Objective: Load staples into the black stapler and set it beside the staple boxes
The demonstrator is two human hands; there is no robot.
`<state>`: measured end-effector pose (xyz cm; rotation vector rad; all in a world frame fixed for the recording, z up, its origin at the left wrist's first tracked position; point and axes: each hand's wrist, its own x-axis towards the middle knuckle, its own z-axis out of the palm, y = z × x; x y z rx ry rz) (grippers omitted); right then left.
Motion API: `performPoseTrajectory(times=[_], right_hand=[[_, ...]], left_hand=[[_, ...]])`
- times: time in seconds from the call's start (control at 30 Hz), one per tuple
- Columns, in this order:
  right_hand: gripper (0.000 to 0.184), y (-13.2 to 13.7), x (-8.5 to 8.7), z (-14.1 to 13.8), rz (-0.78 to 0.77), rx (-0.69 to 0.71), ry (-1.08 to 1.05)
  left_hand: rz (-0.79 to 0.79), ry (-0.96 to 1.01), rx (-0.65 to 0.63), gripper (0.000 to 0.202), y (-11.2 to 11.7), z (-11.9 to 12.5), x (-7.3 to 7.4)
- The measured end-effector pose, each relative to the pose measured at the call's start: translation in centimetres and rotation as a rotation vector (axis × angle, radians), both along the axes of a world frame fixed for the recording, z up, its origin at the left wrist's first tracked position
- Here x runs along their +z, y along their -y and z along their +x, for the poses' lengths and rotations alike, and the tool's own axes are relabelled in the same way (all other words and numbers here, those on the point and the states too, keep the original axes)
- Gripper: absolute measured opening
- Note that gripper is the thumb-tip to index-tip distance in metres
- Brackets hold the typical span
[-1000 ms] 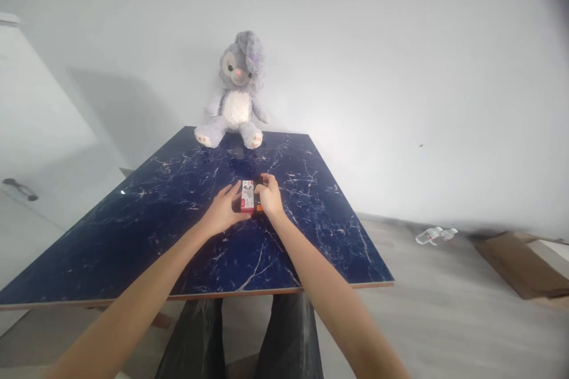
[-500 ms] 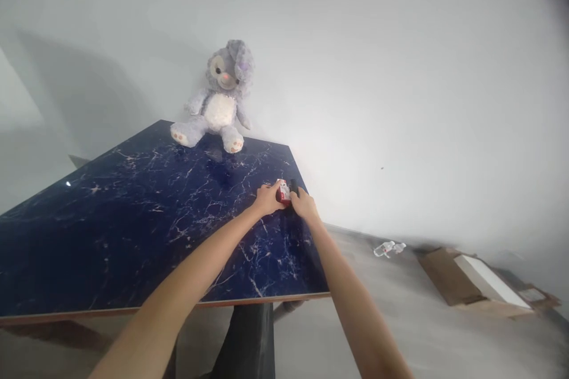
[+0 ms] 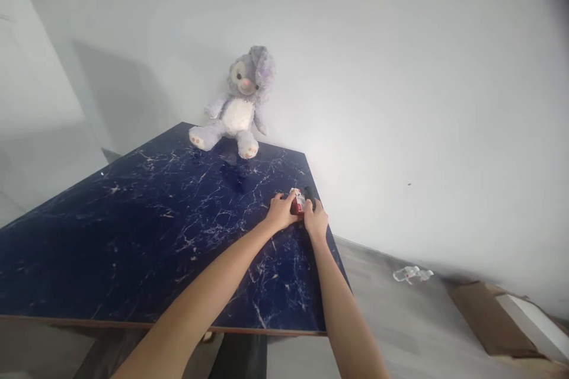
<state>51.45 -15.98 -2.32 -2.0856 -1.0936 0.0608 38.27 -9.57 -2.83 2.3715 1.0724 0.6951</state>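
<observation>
Near the right edge of the blue marbled table [image 3: 146, 237], my left hand [image 3: 281, 213] is closed around the left side of a small red and white box [image 3: 299, 201]. My right hand [image 3: 316, 220] is closed on a dark, short cylinder-like object [image 3: 310, 194], its thumb against the box's right side. The box and the dark object stand side by side, and fingers cover their lower parts. What the dark object is, I cannot make out.
A grey plush toy [image 3: 240, 100] sits at the table's back edge against the white wall [image 3: 377, 100]. On the floor at right lie clear plastic bottles [image 3: 411, 274] and an open cardboard box [image 3: 493, 320]. A white cabinet-like block [image 3: 31, 89] stands at left.
The view has swung a little left, so everything sits farther right and slightly lower. Both hands keep their places on the box and the dark object.
</observation>
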Motion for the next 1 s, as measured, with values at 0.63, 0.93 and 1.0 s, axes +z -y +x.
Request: performPoseTrajectory(times=[0.63, 0.93, 1.0], right_hand=[[0.047, 0.3, 0.1, 1.1, -0.028, 0.015, -0.010], [0.046, 0.7, 0.8, 0.6, -0.042, -0.012, 0.006], [0.045, 0.9, 0.9, 0.5, -0.055, -0.016, 0.020]], left_hand=[[-0.012, -0.030, -0.033, 0.095, -0.9, 0.3, 0.0], [0.045, -0.042, -0.043, 0.103, -0.5, 0.4, 0.2], [0.022, -0.050, -0.059, 0.107, -0.8, 0.5, 0.0]])
